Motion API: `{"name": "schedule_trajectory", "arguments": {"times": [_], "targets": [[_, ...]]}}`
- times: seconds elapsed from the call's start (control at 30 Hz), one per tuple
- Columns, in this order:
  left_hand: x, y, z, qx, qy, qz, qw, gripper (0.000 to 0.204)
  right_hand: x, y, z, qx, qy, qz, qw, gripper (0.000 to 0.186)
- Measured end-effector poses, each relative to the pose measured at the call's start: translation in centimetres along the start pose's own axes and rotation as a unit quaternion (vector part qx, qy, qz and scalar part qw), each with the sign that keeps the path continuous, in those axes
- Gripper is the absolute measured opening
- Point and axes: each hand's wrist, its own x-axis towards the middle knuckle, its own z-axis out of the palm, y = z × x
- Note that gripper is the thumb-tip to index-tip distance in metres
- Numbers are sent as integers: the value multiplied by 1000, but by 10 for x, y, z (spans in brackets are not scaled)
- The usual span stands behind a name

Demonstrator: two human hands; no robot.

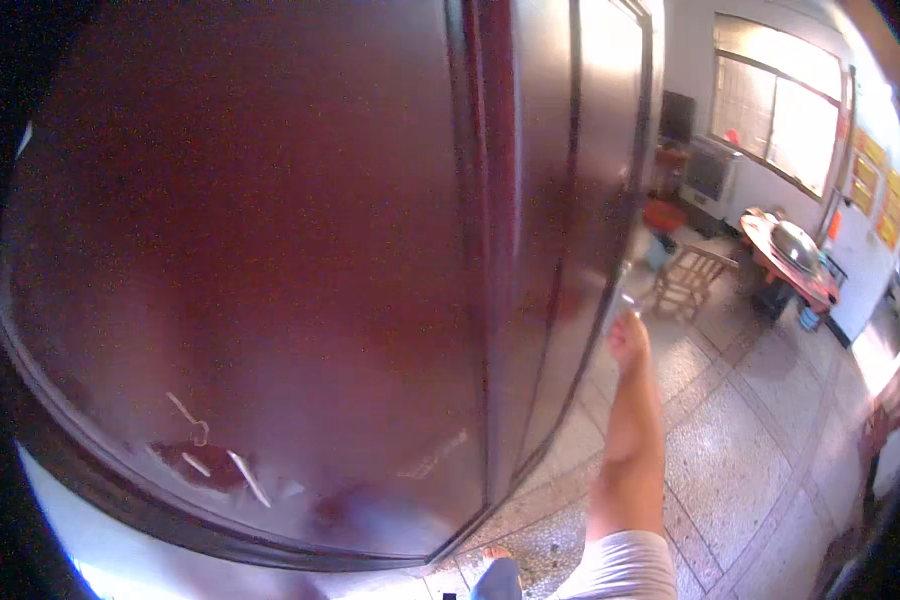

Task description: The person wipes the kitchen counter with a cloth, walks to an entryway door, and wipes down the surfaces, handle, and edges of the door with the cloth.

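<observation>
A large dark red door, with a narrower panel beside it, takes up the left and middle of the view. My right arm, in a light sleeve, stretches forward to the panel's far edge. There my right hand is closed around what looks like a shiny metal door handle; the fingers are small and partly hidden. Pale scuffs and peeling strips mark the door's lower left. My left hand is outside the picture.
Beyond the panel lies a speckled tiled floor. A wooden chair and a red stool stand there. Farther right is a table bearing a domed metal cover, below a bright window. My foot shows at the bottom.
</observation>
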Motion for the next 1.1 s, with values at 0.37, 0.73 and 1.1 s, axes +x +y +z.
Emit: {"name": "schedule_trajectory", "arguments": {"times": [0.37, 0.73, 1.1], "targets": [[-26, -41, 4, 0, -148, -148, 978, 38, -267, -112, -193, 76, 146, -125, 978, 30], [-69, -67, -17, 4, -263, -325, 908, 35, -532, -110, -295, 124, 318, -248, 907, 23], [-126, 77, 18, 251, -138, -318, 904, 41, -761, -39, -278, 113, 509, -379, 765, 17]]}}
